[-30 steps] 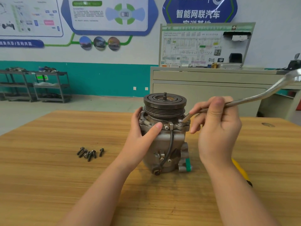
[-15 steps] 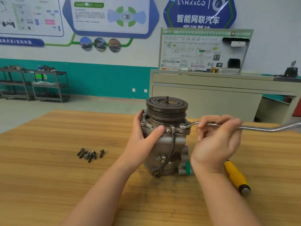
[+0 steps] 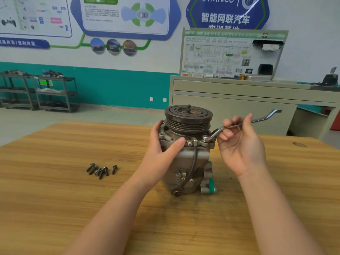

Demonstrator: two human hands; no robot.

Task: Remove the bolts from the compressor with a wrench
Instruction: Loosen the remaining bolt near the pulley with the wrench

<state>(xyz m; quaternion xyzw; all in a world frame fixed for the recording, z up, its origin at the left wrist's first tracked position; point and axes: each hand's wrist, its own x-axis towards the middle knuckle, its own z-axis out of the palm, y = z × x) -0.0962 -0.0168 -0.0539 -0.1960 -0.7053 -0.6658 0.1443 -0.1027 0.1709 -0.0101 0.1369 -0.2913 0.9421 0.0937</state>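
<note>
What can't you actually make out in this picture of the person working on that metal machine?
- Head view: the bolt under the wrench ring end is covered by the ring.
- The compressor far side faces away; its left flank is covered by the left hand.
- Loose bolts overlap; exact count unclear.
- Small wall poster text is too blurred to read.

The bolt under the wrench [image 3: 237, 126] ring, by the right hand [image 3: 241, 144], is hidden; wall poster text is blurred.

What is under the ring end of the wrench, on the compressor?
The wrench ring sits on the compressor flange's right corner, held by the right hand. The bolt head beneath is covered, so it cannot be seen.
</note>
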